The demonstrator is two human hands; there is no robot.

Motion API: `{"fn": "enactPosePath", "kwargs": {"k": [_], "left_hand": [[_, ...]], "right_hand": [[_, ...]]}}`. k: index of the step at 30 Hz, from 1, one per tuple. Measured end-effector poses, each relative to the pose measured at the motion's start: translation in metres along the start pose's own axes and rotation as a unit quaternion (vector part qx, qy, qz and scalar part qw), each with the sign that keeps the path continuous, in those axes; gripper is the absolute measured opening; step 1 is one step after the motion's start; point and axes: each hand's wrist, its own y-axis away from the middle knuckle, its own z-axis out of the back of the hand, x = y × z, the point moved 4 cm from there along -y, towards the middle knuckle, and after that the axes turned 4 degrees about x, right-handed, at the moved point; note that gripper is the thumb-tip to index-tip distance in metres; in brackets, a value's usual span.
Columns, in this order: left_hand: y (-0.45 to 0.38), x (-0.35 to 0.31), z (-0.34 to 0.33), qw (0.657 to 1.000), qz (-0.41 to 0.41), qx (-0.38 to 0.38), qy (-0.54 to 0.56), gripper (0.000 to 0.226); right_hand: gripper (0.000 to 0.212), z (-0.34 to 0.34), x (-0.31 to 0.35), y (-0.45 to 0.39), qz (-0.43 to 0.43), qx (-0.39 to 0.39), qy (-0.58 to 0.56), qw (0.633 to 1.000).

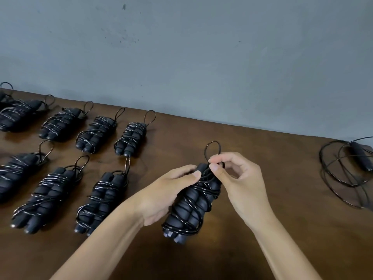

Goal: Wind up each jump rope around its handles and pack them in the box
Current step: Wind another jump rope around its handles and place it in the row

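Observation:
A black jump rope (189, 209) with its cord wound round both foam handles is held above the brown table (262, 229) in the middle of the view. My left hand (167, 197) grips the bundle from its left side, thumb across the top. My right hand (238, 178) pinches the cord at the upper end, where a small loop (212, 149) sticks up. Several wound jump ropes (101, 201) lie in two rows on the left. No box is in view.
One unwound jump rope (351, 170) lies at the table's right edge, its cord spread in loose coils round a handle. A grey wall (201, 57) runs along the far side of the table.

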Motion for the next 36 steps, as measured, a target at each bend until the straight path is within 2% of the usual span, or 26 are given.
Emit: {"fn": "enactPosePath", "kwargs": {"k": [3, 6, 8, 10, 12, 14, 16, 19, 21, 22, 24, 27, 30, 33, 36], "left_hand": [[0.004, -0.001, 0.003, 0.999, -0.012, 0.029, 0.027, 0.045], [0.002, 0.0, 0.013, 0.996, -0.036, -0.003, 0.087, 0.049], [0.0, 0.005, 0.019, 0.987, -0.018, -0.014, 0.159, 0.062], [-0.002, 0.011, 0.018, 0.976, 0.016, -0.007, 0.216, 0.065], [-0.003, 0.012, 0.017, 0.967, 0.028, -0.007, 0.255, 0.053], [-0.005, 0.01, 0.018, 0.964, 0.026, -0.019, 0.264, 0.04], [-0.01, 0.008, 0.026, 0.967, 0.016, -0.045, 0.251, 0.039], [-0.023, 0.002, 0.046, 0.982, -0.002, -0.113, 0.148, 0.037], [-0.034, -0.008, 0.06, 0.985, -0.027, -0.173, 0.012, 0.035], [-0.042, -0.013, 0.069, 0.974, -0.047, -0.206, -0.078, 0.04], [-0.06, -0.021, 0.088, 0.921, -0.078, -0.268, -0.273, 0.057], [-0.087, -0.026, 0.104, 0.826, -0.074, -0.307, -0.467, 0.072], [-0.112, -0.026, 0.108, 0.779, -0.057, -0.304, -0.545, 0.072], [-0.13, -0.019, 0.11, 0.76, -0.04, -0.285, -0.582, 0.072], [-0.139, -0.009, 0.111, 0.759, -0.019, -0.273, -0.592, 0.076]], "right_hand": [[0.017, -0.003, 0.002, -0.003, -0.006, -0.024, -0.016, 1.0], [0.016, -0.004, 0.0, -0.008, -0.043, -0.051, -0.089, 0.994], [0.015, -0.009, 0.001, -0.011, -0.053, -0.049, -0.126, 0.989], [0.013, -0.016, 0.0, -0.013, -0.051, -0.046, -0.137, 0.988], [0.01, -0.02, -0.006, -0.019, -0.056, -0.036, -0.118, 0.991], [0.012, -0.023, -0.016, -0.027, -0.078, -0.002, -0.05, 0.996], [0.016, -0.024, -0.025, -0.034, -0.111, 0.04, 0.015, 0.993], [0.03, -0.023, -0.031, -0.04, -0.137, 0.061, 0.041, 0.988], [0.037, -0.023, -0.032, -0.042, -0.141, 0.061, 0.054, 0.987], [0.038, -0.023, -0.033, -0.043, -0.142, 0.065, 0.061, 0.986], [0.038, -0.023, -0.037, -0.042, -0.146, 0.076, 0.073, 0.984], [0.036, -0.023, -0.045, -0.04, -0.148, 0.089, 0.087, 0.981], [0.033, -0.02, -0.051, -0.038, -0.151, 0.091, 0.099, 0.979], [0.031, -0.015, -0.057, -0.036, -0.158, 0.082, 0.106, 0.978], [0.03, -0.009, -0.064, -0.035, -0.166, 0.074, 0.102, 0.978]]}}
